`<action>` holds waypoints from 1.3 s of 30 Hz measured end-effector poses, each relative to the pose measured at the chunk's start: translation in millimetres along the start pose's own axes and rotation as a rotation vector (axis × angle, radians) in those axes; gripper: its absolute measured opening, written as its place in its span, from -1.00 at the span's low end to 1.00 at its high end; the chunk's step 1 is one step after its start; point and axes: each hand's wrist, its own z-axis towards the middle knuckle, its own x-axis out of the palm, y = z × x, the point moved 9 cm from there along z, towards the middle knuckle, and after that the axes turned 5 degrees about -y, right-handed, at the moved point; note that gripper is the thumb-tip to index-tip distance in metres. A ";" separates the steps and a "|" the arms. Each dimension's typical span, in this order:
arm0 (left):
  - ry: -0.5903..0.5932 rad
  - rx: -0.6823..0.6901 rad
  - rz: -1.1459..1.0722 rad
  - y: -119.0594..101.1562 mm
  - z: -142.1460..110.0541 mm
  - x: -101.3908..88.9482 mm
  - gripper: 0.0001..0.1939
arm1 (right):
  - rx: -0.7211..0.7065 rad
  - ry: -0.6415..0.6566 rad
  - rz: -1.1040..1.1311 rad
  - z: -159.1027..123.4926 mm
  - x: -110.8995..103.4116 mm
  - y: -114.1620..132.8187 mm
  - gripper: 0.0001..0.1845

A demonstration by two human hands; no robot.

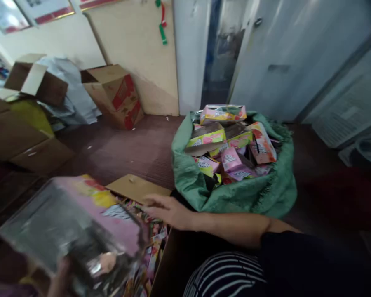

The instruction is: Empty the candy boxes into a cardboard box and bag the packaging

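Observation:
My left hand (61, 276), blurred at the lower left, grips a pink and yellow printed cardboard box (123, 231) by its near side. The box is tilted, its dark inner side facing me, with some small wrapped pieces near its lower edge. My right hand (170, 211) reaches in from the right with fingers stretched out and nothing visible in them. It hovers over the edge of a large carton (139, 187) filled with small colourful wrapped packets (154, 247). Part of the carton's contents is hidden behind the tilted box.
A green woven sack (235, 200) full of similar printed boxes (231, 159) stands just beyond my right forearm. Brown cartons (111, 95) and a white sack (74, 93) lie by the wall at the back left. A grey metal door (290, 53) is behind the green sack.

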 end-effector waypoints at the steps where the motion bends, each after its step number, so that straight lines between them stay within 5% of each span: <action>1: 0.016 0.036 -0.012 -12.9 -10.1 29.6 -0.28 | 0.004 -0.056 0.117 -10.3 -33.4 16.0 -0.36; 4: 0.277 0.193 -0.038 -50.7 -49.9 145.8 -0.22 | -0.054 -0.237 0.132 -44.8 -120.7 56.2 0.15; 7: 0.544 0.453 0.080 -77.4 -86.5 246.8 -0.19 | -0.203 -0.530 -0.083 -83.0 -206.0 89.9 0.12; 11: 0.336 0.964 0.604 -92.3 -108.6 310.5 -0.18 | -0.517 -0.875 -0.746 -134.2 -306.3 126.7 0.06; 13: 0.355 1.158 0.874 -72.5 -129.5 341.0 -0.23 | -0.467 -0.756 -1.136 -130.9 -339.1 110.9 0.05; 16: 0.760 1.314 1.230 0.9 -175.2 385.1 -0.12 | -0.076 -0.357 -1.396 -106.6 -384.8 38.2 0.09; 20: 1.247 1.049 1.555 82.0 -214.2 393.1 -0.54 | 0.158 -0.197 -1.355 -79.4 -423.6 -22.5 0.11; 22: 1.473 0.989 1.426 81.0 -241.4 389.4 -0.69 | 0.215 -0.178 -1.358 -64.3 -437.7 -38.4 -0.01; 24: 1.571 1.035 1.186 53.4 -263.5 388.5 -0.75 | 0.270 -0.171 -1.331 -53.2 -449.3 -52.2 -0.21; 29: 1.311 1.243 0.918 -11.4 -255.8 389.9 -0.56 | 0.407 -0.084 -1.200 -56.3 -446.0 -89.1 -0.29; 36: 1.203 1.153 1.068 -0.1 -232.6 387.9 -0.49 | 0.501 0.009 -1.103 -105.4 -420.1 -75.2 0.22; 39: 1.220 1.187 1.104 1.7 -240.3 388.5 -0.51 | 0.369 -0.105 -1.091 -112.8 -412.3 -36.6 0.09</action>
